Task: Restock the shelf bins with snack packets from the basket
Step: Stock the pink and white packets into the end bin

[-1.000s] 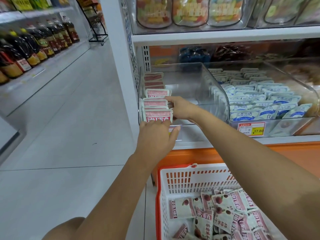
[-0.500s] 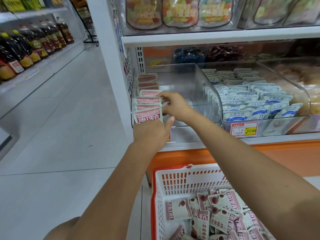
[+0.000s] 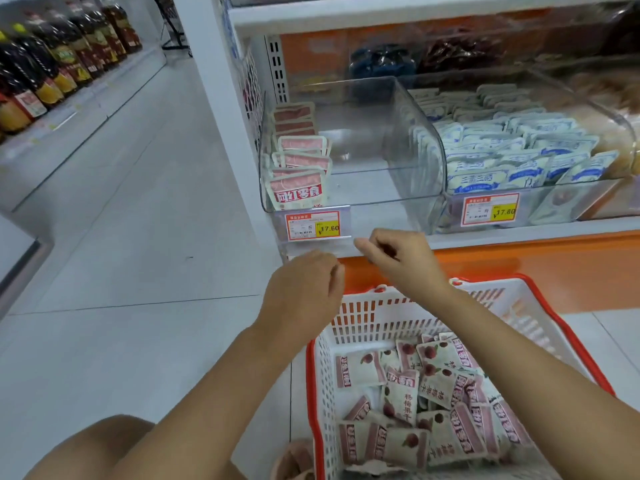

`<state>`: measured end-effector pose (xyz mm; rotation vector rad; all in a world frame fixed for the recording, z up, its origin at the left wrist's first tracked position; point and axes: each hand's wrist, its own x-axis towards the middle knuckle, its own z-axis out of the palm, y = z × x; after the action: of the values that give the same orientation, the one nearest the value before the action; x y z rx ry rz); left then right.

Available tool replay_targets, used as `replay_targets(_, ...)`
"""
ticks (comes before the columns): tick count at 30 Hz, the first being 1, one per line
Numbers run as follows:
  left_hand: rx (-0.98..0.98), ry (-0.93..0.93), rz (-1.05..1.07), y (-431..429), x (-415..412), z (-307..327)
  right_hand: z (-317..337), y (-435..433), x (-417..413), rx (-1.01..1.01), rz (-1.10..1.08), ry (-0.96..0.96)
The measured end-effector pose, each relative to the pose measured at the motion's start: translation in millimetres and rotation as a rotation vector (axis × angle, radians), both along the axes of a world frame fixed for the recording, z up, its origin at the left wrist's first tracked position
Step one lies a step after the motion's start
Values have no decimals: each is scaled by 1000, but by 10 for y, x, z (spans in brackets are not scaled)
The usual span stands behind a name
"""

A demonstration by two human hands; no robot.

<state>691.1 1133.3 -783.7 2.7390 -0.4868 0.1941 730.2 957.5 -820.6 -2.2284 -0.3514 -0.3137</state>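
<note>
A clear shelf bin [image 3: 398,188] holds a row of pink-and-white snack packets [image 3: 298,191] standing along its left side; the rest of the bin is bare. Below, a white basket with an orange rim [image 3: 388,317] holds several of the same pink packets [image 3: 415,393] in a loose heap. My left hand [image 3: 304,296] and my right hand [image 3: 401,261] hang in the air between the bin's front and the basket, fingers loosely curled, holding nothing.
To the right, a second clear bin [image 3: 519,216] is packed with blue-and-white packets. Price tags [image 3: 313,226] sit on the shelf edge. An orange base panel [image 3: 519,271] runs below. Oil bottles [image 3: 52,67] line a shelf at the far left across the tiled aisle.
Both hands have left the packets in the bin and dropped down toward the basket. The camera has tilted lower, showing more of the basket.
</note>
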Motion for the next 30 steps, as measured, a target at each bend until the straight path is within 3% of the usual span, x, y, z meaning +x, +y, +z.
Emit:
replay_targets(6, 343, 646, -115, 87, -130, -685, -1499, -615, -400, -405, -158, 791)
replay_targets(9, 391, 789, -148, 135, -148, -862, -1969, -839, -830, -582, -146, 1024)
replay_targets(14, 391, 814, -112, 93, -86, -930, -2240, -843, -1159, -726, -111, 1183)
replay_targets(20, 435, 781, -126, 52, -22, -921, -2243, -731, -1242, -1273, 105, 1065)
replay_targets(25, 439, 811, -115, 78, -34, -932, -1807, -737, -1052, -1129, 304, 1274)
replay_targets(30, 332, 754, -142, -91, -42, -759, -937, -735, -721, -873, 285, 1156)
